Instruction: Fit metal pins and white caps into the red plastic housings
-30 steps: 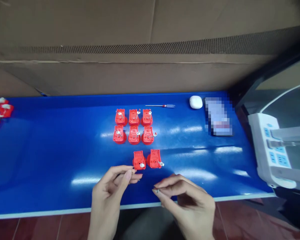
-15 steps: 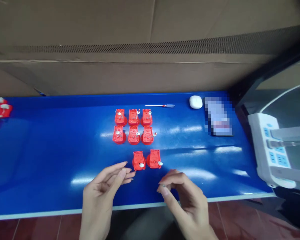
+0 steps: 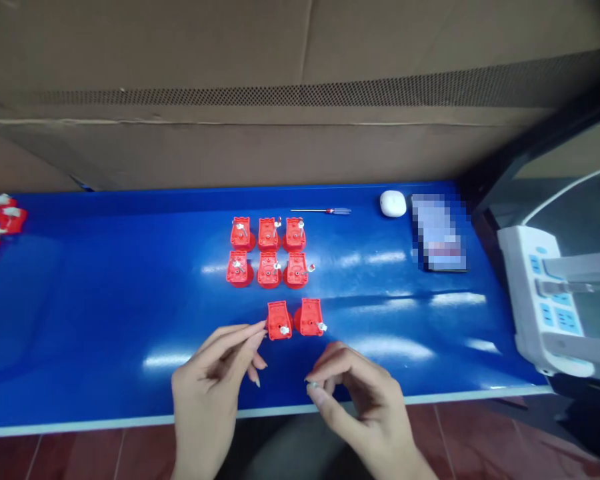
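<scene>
My left hand (image 3: 217, 387) reaches from the left, fingers stretched and a little apart, its fingertips at the left edge of the nearer-left red plastic housing (image 3: 279, 313). Whether they touch it I cannot tell. Beside it sits another red housing (image 3: 310, 312); each has a small white piece on a thin stem at its lower right. My right hand (image 3: 357, 393) is just in front of these two, thumb and index finger pinched on a tiny pale, shiny piece (image 3: 314, 385). Its kind is too small to make out.
Behind are two rows of similar red housings (image 3: 269, 263). Farther back lie a screwdriver (image 3: 337, 211), a white rounded case (image 3: 393, 204) and a blurred-out phone (image 3: 439, 230). A white device with blue buttons (image 3: 543, 300) stands right; more red parts (image 3: 3, 223) lie far left.
My left hand has moved right, up to the nearer-left housing, its thumb and index finger closer together. My right hand has shifted slightly left and nearer me, still pinching the tiny piece.
</scene>
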`<state>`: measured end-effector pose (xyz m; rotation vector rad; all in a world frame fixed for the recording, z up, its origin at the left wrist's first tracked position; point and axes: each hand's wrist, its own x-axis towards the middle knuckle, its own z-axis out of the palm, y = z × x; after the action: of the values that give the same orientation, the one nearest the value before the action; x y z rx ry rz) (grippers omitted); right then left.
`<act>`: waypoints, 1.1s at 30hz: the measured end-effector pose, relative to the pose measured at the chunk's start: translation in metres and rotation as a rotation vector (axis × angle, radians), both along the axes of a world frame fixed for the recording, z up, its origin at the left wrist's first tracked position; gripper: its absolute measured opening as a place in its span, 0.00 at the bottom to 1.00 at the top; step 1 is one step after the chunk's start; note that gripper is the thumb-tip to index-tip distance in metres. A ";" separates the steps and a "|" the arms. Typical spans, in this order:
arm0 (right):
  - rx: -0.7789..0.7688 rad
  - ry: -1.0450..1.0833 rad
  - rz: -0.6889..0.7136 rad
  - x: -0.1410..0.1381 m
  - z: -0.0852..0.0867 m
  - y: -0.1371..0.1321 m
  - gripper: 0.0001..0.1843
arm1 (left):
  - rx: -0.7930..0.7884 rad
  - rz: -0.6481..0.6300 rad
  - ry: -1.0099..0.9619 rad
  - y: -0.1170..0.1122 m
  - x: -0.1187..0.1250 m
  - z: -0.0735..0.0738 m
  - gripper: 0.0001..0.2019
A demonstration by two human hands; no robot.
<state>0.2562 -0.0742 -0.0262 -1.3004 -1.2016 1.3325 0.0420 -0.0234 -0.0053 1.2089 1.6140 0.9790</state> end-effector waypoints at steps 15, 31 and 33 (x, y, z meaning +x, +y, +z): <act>-0.033 0.023 0.022 -0.001 0.007 0.006 0.05 | 0.155 -0.004 0.257 0.000 0.019 -0.008 0.12; -0.037 0.018 0.034 -0.001 0.011 0.006 0.05 | 0.318 -0.182 0.467 -0.001 0.015 -0.005 0.16; -0.035 0.015 0.036 -0.001 0.011 0.006 0.05 | 0.304 -0.207 0.465 0.000 0.015 -0.001 0.16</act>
<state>0.2552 -0.0679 -0.0153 -1.2971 -1.2009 1.3923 0.0567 -0.0237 -0.0063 1.8824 1.6772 0.8717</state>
